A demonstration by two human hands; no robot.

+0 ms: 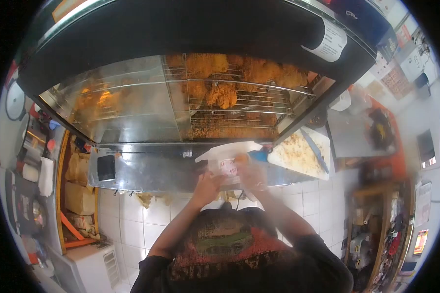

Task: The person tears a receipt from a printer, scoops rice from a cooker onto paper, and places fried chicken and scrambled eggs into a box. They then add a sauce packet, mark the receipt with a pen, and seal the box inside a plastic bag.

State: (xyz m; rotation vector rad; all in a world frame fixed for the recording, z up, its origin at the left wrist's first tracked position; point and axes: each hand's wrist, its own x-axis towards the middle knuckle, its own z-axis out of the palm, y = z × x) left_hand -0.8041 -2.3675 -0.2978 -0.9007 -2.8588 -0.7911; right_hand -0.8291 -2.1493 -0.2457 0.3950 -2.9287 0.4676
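Note:
A white paper bag [228,167] with red print is held up in front of me, over the front edge of the steel counter. My left hand [208,188] is closed on its lower left side. At the bag's right side is my right hand [252,177], smeared by motion and seemingly in a clear plastic glove. An orange-brown patch shows by its fingertips; I cannot tell what these fingers grip. Behind the bag stands a glass-fronted warmer [127,105], where pieces of fried chicken [222,95] lie on wire racks.
Right of the bag, a knife [314,150] lies on a crumb-covered white cutting board [292,160]. A black box [106,167] sits at the left end of the steel counter [151,168]. Wooden shelves [77,195] flank me on the left, with more shelving [376,229] on the right.

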